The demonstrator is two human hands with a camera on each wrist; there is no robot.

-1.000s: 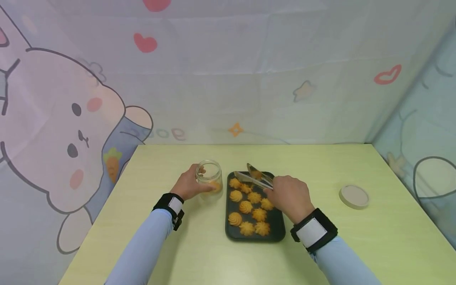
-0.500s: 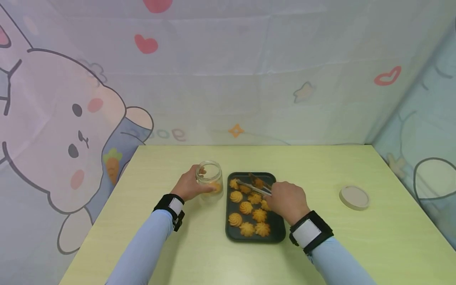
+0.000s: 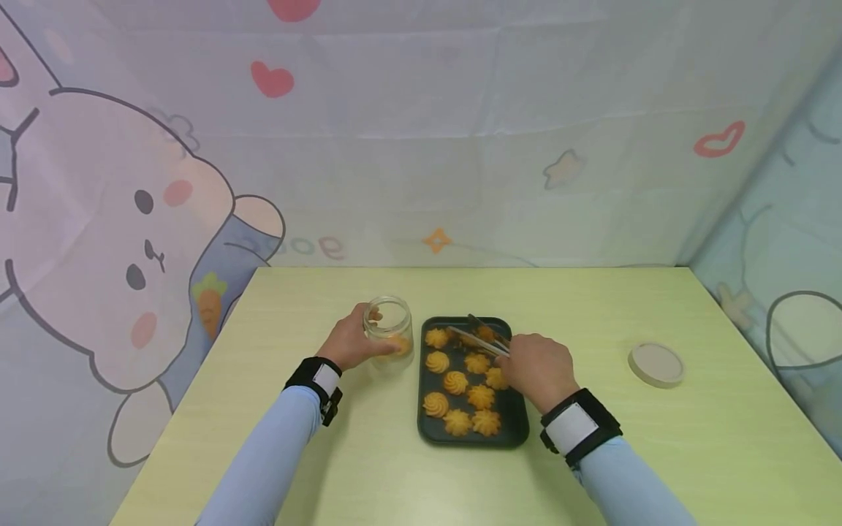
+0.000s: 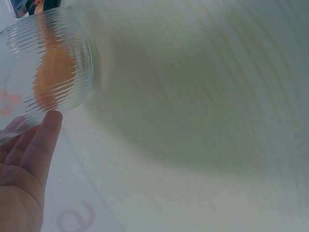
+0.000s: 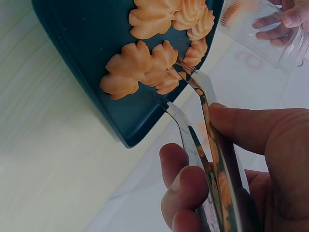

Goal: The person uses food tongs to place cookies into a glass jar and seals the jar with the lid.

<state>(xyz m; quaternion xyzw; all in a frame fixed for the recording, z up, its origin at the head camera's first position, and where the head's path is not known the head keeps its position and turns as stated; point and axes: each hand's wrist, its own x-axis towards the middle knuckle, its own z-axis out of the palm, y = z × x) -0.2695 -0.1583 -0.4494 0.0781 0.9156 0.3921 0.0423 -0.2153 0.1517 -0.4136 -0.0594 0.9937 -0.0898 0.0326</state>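
My left hand grips a clear glass jar, its mouth uncovered, left of the tray. A golden cookie shows through the ribbed glass in the left wrist view. With thumb and fingers my right hand holds metal tongs, their arms spread. The tong tips reach down to the back of the dark baking tray, at either side of a piped cookie. Several more swirled and star-shaped cookies lie in loose rows toward the tray's front.
A round pale lid lies flat on the right side of the light yellow-green table. Behind the table hangs a printed cloth with a cartoon rabbit, and a second cloth closes the right side.
The tongs have come down toward the cookies at the back of the tray, then shifted slightly right. My left hand and the jar have stayed in place.
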